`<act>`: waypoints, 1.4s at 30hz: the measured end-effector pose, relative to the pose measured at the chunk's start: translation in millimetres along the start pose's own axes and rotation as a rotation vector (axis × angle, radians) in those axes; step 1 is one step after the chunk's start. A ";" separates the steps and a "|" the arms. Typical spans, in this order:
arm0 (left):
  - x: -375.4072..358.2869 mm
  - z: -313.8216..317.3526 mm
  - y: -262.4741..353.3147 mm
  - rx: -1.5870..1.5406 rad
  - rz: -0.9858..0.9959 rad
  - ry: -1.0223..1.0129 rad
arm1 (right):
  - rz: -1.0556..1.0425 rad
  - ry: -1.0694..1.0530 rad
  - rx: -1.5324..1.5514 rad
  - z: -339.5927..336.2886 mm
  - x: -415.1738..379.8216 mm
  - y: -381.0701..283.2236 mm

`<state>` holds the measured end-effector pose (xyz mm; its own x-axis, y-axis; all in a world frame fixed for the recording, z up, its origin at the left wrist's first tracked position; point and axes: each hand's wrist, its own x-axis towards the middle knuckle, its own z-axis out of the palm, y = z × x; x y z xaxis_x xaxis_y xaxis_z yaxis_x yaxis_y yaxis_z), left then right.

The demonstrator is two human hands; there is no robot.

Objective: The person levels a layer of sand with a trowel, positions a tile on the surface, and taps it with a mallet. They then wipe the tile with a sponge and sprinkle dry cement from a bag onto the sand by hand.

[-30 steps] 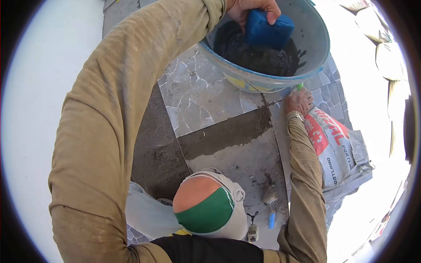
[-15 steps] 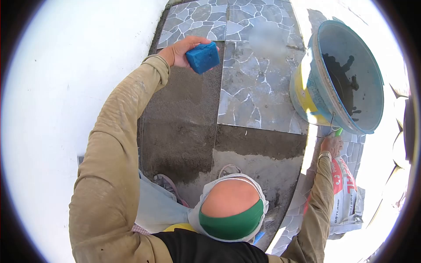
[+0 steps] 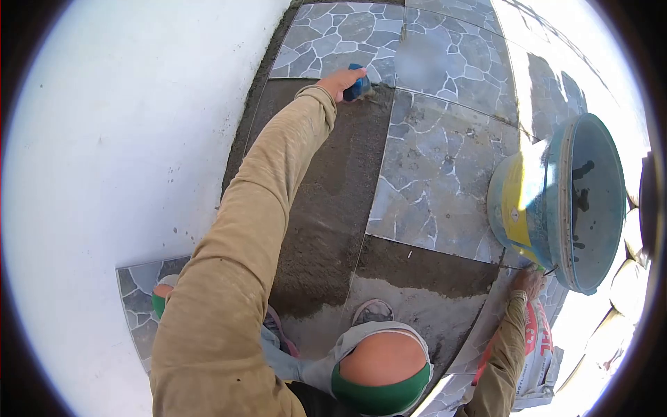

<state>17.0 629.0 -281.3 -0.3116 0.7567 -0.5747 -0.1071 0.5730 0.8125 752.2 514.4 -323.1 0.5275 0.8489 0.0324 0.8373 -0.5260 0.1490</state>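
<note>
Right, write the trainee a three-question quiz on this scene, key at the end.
1. Fill in the blank: the left hand holds a blue ____.
2. True or false: the right hand is outside the bucket.
3. Multiple choice: what colour is the patch on the bucket's side?
A) red
B) yellow
C) black

Key:
1. sponge
2. true
3. B
</note>
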 end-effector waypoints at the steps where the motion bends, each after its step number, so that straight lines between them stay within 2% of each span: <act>1: 4.6 -17.7 -1.8 0.003 -0.004 -0.003 | -0.006 -0.001 -0.019 7.6 4.0 4.6; 5: 11.4 -122.4 -14.0 0.257 -0.005 0.352 | -0.070 0.001 0.012 7.2 3.0 12.5; 6: 4.1 -142.2 -13.4 0.236 -0.015 0.461 | -0.060 -0.037 0.017 -0.2 1.4 8.1; 7: 16.1 -177.3 -29.5 0.188 0.063 0.479 | -0.053 -0.075 0.024 -5.1 -0.1 4.1; 8: -6.1 -185.8 -24.6 0.260 0.130 0.517 | -0.056 -0.075 0.020 -7.2 -1.6 2.7; 10: -23.3 -214.8 -34.6 0.302 0.068 0.604 | -0.080 -0.051 0.026 -9.9 -4.4 0.4; 12: -58.9 -226.7 -50.1 0.566 0.198 0.414 | -0.062 -0.044 0.019 -14.8 -6.4 -5.4; 14: -125.9 -206.1 -47.3 0.709 -0.006 0.127 | -0.033 -0.042 0.012 -9.2 -6.5 -3.5; 15: -138.9 -214.7 -69.8 0.788 0.001 -0.091 | -0.029 -0.006 0.010 -1.9 -1.9 0.8; 17: -208.2 -178.6 -73.1 1.014 -0.341 -0.235 | -0.029 0.026 0.013 1.2 -2.4 2.0; 18: -221.7 -187.4 -104.8 1.169 -0.243 -0.348 | -0.021 0.025 0.016 -6.8 -6.2 -2.9; 19: -238.9 -181.5 -118.1 1.197 -0.264 -0.443 | -0.013 0.024 0.021 -11.5 -8.7 -6.4; 20: -244.6 -177.4 -125.6 1.205 -0.265 -0.434 | -0.013 0.019 0.032 -9.7 -7.5 -5.9; 22: -246.1 -170.0 -139.6 1.349 -0.207 -0.408 | -0.027 0.011 0.072 -6.5 -3.4 -0.6; 24: -215.3 -172.3 -132.9 1.294 -0.062 -0.220 | -0.006 -0.009 0.065 -10.0 -3.6 -3.1; 26: -170.7 -183.9 -122.2 1.285 0.051 0.145 | 0.024 -0.032 0.056 -6.4 -3.7 -2.0; 28: -156.5 -176.0 -77.8 0.987 -0.158 0.358 | 0.023 0.045 0.051 2.6 0.8 1.6; 30: -118.9 -199.7 -66.5 0.914 0.069 0.372 | 0.030 0.032 0.021 -4.7 -1.3 1.5; 32: -147.8 -155.4 -1.7 0.623 -0.067 0.320 | 0.023 0.007 0.052 -8.8 -3.6 -0.9; 36: -221.4 -32.3 126.6 0.242 0.240 0.191 | 0.024 0.048 0.117 -13.4 -8.7 -4.8; 37: -230.3 -0.7 157.8 0.159 0.365 -0.050 | 0.016 -0.012 0.101 -27.6 -12.4 -6.6; 38: -252.3 51.0 188.1 0.151 0.513 -0.225 | 0.002 0.055 0.143 -16.3 -9.1 -1.2; 40: -281.8 156.0 221.4 0.305 0.862 -0.377 | 0.027 0.013 0.176 -29.6 -12.1 -3.6; 42: -278.4 250.1 243.0 0.650 1.008 -0.602 | 0.049 -0.059 0.246 -40.6 -12.4 -4.4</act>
<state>313.9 636.3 51.7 0.4905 0.8579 0.1528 0.4390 -0.3948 0.8071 736.2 508.3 -284.0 0.5696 0.8215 -0.0255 0.8165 -0.5691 -0.0969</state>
